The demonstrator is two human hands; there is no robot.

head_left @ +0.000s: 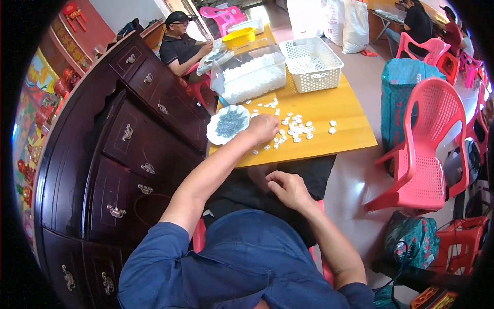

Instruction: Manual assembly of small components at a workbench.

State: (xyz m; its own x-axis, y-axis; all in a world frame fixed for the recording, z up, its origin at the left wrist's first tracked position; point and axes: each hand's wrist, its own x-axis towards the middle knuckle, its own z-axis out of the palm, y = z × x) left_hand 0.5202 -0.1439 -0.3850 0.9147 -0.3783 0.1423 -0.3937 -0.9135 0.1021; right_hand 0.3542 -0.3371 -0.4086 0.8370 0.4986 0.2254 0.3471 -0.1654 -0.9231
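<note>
This looks like a household room serving as a small handwork shop: around the left hand [265, 129], small white parts [297, 126] lie on a yellow tabletop [352, 118], with a clear tub [249, 82] of white pieces and a perforated white basket [319, 80] just beyond. The homely side shows left of that hand, in a dark wooden cabinet [164, 134] with ornate handles and, farther left, a red wall ornament [74, 15]. Well beyond it to the right, seated people [419, 23], pink plastic chairs [423, 175] and stuffed white sacks [355, 26] suggest shared work.
</note>
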